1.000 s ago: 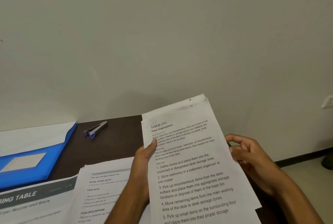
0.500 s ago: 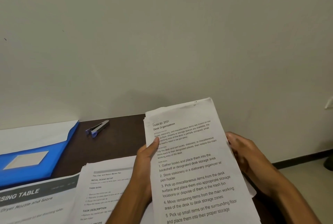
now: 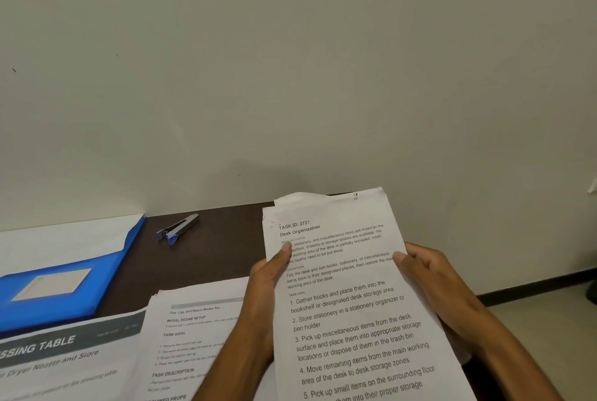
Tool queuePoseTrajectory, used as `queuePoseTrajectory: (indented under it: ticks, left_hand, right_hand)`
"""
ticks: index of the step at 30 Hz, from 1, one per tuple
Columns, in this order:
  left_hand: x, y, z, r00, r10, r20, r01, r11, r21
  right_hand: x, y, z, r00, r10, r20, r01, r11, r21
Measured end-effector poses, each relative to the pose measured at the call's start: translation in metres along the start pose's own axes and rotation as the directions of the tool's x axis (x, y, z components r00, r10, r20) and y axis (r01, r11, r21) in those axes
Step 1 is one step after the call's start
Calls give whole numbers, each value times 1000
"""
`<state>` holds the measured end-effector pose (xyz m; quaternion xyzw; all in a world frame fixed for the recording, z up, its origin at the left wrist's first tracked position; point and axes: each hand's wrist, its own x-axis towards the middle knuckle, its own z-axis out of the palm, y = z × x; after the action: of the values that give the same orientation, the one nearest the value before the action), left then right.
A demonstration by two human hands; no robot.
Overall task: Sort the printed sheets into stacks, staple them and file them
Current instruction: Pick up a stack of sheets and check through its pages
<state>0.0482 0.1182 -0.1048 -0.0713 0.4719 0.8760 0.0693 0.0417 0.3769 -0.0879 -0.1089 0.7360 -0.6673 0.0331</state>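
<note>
Sheets [image 3: 355,297] held upright above worktop [image 3: 213,258], both hands grasping: left hand [image 3: 265,297] thumb on left edge, right hand [image 3: 433,284] thumb on right edge. Back sheet pokes up uneven at top.

Risks: edges misaligned when stapled; back sheet slipping from loose hold; mixing with two stacks [image 3: 193,336] lying below left. Stapler [image 3: 177,228] well apart, one hand must let go to reach. Folder [image 3: 64,278] at far left.

Hidden: sheet count, fingers behind paper, stack bottoms cut off, small print blurred.
</note>
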Motion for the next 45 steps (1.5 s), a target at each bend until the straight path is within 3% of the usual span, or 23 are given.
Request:
queuePoseTrajectory:
  ticks: [6,13,18,23,27,35,38,42,45]
  left_hand:
    - [0,1,0,1000,-1,-16,1,1000,19]
    - [-2,0,3,1000,-26,-3,26,998,-65]
    - [-5,-1,5,996,-79,50,88,975,-203]
    - [0,-2,2,999,-43,16,44,998,-40]
    - [-2,0,5,1000,5,15,-6,998,67]
    - [-7,2,9,999,24,40,-28,997,78]
    - [-6,3,7,999,17,42,-18,999,26]
    - [-8,1,9,990,-98,103,113,982,-153]
    - [-9,1,11,987,-85,133,106,981,-161]
  right_hand:
    - [3,4,1,999,-11,-37,9,998,-64]
    - [2,6,1,1000,-17,14,16,999,50]
    - [6,9,2,981,-23,-191,33,998,50]
    - [9,9,-1,950,45,-310,-9,993,118]
    - [11,9,1,945,86,-317,-41,989,144]
    - [11,14,3,948,111,-298,-48,976,212]
    - [8,12,2,968,88,-234,-34,974,223]
    - [2,5,-1,983,54,-175,-17,978,207]
    - [0,0,0,992,9,-123,16,980,199]
